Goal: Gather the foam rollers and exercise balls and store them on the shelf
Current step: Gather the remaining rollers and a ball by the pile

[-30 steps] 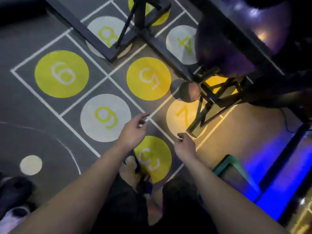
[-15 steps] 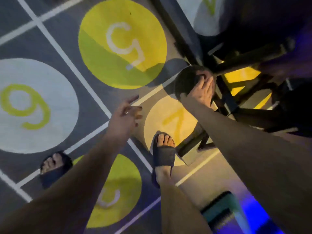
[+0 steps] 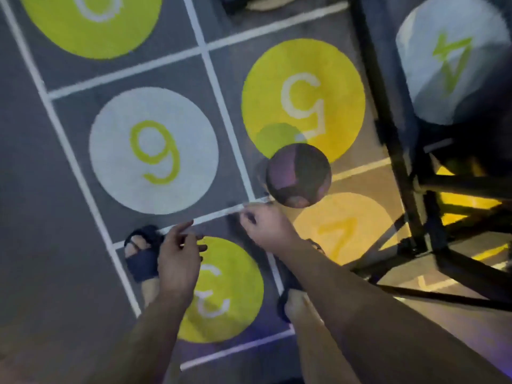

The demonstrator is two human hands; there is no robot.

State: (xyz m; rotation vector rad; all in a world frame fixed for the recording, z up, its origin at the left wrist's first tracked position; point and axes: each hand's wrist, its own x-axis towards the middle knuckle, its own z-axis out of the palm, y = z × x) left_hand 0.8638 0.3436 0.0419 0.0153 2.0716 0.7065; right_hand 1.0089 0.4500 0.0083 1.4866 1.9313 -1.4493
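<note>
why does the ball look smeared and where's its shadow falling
Head view: motion blur softens the ball, the right hand and the black frame; the ball's round shadow darkens the lower left of the yellow 5 circle; warm yellow light washes the floor at right, while the left hand sits in dimmer, cooler light.

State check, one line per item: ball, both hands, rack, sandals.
small ball: free of both hands, just beyond the right fingertips; airborne or on the floor, cannot tell
right hand: empty, fingers loosely curled, near the ball but not gripping it
left hand: empty, fingers spread
black metal rack: standing on the floor at right
sandals: worn on both feet, on the numbered mat
</note>
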